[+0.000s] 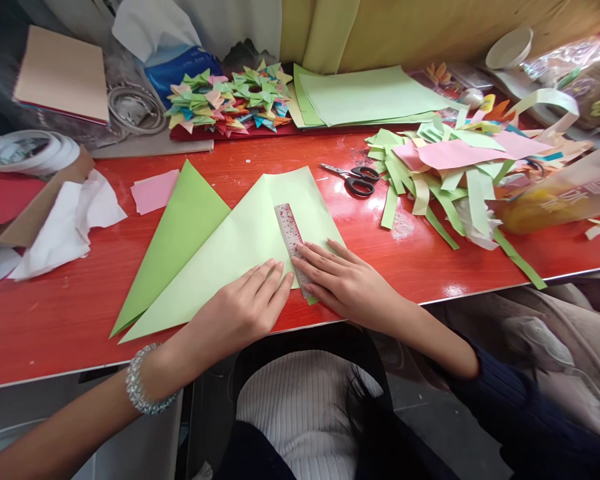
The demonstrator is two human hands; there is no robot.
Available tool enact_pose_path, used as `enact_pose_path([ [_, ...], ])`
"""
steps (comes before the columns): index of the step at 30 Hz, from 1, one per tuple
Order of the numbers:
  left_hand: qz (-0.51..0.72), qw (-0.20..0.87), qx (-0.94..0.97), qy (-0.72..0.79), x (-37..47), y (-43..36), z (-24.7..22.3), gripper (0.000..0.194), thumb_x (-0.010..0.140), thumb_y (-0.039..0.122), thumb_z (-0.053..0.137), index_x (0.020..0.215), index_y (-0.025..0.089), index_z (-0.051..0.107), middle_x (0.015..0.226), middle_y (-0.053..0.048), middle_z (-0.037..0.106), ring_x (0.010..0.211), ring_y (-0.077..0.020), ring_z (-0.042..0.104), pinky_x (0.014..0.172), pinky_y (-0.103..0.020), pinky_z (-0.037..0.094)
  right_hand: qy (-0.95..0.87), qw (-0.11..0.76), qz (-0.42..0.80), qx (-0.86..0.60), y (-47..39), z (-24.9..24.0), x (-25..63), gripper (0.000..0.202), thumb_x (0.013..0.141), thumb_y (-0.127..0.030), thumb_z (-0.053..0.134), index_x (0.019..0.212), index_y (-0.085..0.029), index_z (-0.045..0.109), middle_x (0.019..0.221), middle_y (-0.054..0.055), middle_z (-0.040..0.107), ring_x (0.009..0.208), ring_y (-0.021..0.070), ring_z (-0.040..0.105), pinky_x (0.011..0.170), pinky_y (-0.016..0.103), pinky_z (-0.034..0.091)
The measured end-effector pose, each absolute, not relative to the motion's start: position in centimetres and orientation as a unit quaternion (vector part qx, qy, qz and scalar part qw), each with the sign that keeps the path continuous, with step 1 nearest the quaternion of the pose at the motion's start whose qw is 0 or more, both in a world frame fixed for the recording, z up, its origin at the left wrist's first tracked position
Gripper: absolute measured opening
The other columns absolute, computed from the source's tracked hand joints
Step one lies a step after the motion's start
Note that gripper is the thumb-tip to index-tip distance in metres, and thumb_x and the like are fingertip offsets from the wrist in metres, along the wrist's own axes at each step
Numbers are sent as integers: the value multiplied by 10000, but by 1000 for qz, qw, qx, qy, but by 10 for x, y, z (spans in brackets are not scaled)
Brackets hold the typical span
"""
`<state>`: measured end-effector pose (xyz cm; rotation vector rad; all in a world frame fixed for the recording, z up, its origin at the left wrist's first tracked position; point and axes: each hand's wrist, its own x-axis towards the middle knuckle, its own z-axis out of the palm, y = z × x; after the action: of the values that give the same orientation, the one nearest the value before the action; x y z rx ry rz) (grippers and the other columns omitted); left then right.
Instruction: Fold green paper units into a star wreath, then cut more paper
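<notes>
A pale green sheet of paper [235,247], folded to a long point at its lower left, lies at the table's front edge. On its right part rests a clear ruler [291,230] with a pink pattern, tilted slightly. My right hand [347,280] lies flat with fingers stretched over the ruler's near end. Flat on the paper, left of the ruler, is my left hand [250,300], its fingers extended and holding nothing. A darker green folded paper [173,247] shows from beneath on the left. Scissors [355,179] with black handles lie beyond the paper.
Paper strips [445,173] are heaped at the right on the red table [260,150]. Folded paper stars [230,97] and green sheets [365,93] stand along the back. At left are a pink paper piece [154,191], white tissue [65,227] and tape rolls [30,152].
</notes>
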<state>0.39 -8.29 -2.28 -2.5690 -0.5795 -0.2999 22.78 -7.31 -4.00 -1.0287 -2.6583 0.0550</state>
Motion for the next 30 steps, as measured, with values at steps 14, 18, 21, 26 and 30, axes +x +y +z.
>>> enact_pose_path([
  [14,-110,262,-937,-204,6,-81,-22,275,886,12,451,1049,-8,670,1065,-216,709,996,-289,700,829,-359,600,-918,146,24,-367,-75,-40,227,415,1005,-275,363,1339,-102,539,1437,119,469,1342,223,462,1146,470,360],
  [18,-107,274,-935,-200,9,-80,-21,287,875,-6,434,1032,0,674,1037,-189,724,967,-257,711,825,-330,601,-919,151,10,-364,-75,-41,227,417,1007,-277,356,1331,-95,547,1430,114,481,1334,225,472,1141,466,368],
  [21,-110,270,-934,-205,10,-79,-17,290,876,-11,423,1017,14,676,1027,-169,732,952,-240,715,807,-313,601,-918,154,10,-364,-75,-41,228,418,1006,-278,360,1331,-92,546,1427,118,484,1334,227,472,1136,471,373],
  [26,-64,251,-937,-234,-23,-75,-1,333,874,9,471,1159,63,633,1197,-144,677,1070,-270,668,880,-377,569,-916,155,27,-368,-75,-41,228,421,1004,-284,367,1348,-106,532,1435,116,469,1339,224,467,1149,474,354],
  [30,-49,225,-927,-295,-79,-74,12,392,904,111,432,1264,152,582,1287,-96,633,1104,-293,642,916,-449,530,-918,146,29,-368,-74,-40,227,428,1007,-289,358,1351,-100,527,1451,115,451,1346,232,456,1154,477,346],
])
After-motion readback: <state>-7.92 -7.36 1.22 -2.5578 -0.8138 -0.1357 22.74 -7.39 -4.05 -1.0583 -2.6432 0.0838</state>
